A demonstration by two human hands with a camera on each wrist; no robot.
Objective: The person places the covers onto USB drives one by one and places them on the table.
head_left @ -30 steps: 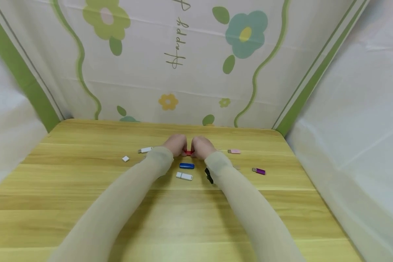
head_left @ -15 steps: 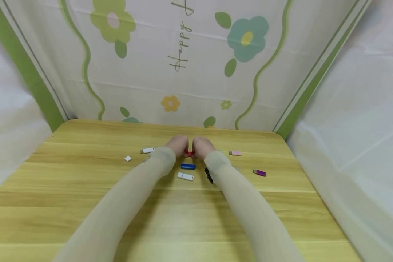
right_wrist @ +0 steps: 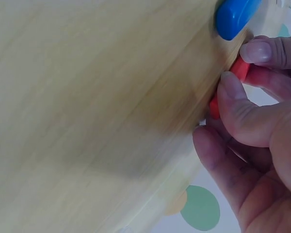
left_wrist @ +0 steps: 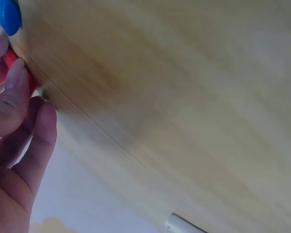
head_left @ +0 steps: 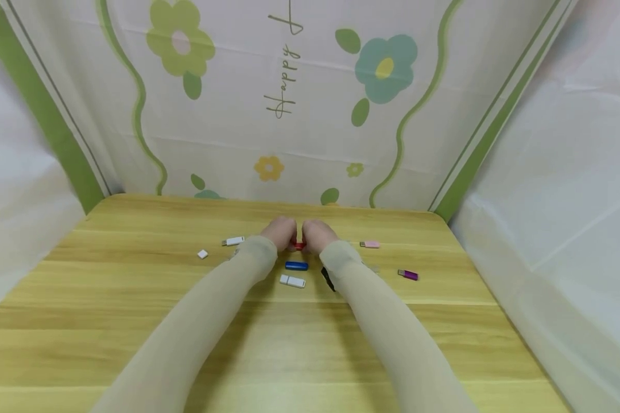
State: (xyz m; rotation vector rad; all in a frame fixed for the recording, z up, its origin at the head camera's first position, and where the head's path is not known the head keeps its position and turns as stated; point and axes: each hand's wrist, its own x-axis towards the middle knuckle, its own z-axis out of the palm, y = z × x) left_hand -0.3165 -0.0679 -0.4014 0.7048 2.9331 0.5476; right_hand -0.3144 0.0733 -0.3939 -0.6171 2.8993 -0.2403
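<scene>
At the middle of the far part of the table, my left hand (head_left: 281, 233) and right hand (head_left: 318, 235) meet over a red USB stick (head_left: 299, 246). Thumb and fingers of each hand pinch one end of it, low at the wood. In the right wrist view, the red stick's body (right_wrist: 240, 69) shows between the two thumbs, its ends covered by fingers. Just nearer than the hands lies a blue USB stick (head_left: 297, 266), and below that a white USB stick (head_left: 292, 281). Neither is touched.
Left of the hands lie another white USB stick (head_left: 233, 241) and a small white square piece (head_left: 202, 254). A pink USB stick (head_left: 369, 244) and a purple one (head_left: 407, 275) lie to the right. Something black (head_left: 328, 279) shows beside the right cuff. A printed curtain (head_left: 310, 132) hangs behind the table.
Both hands keep their pinch on the red USB stick, with little visible movement. The whole scene sits slightly lower in the head view.
</scene>
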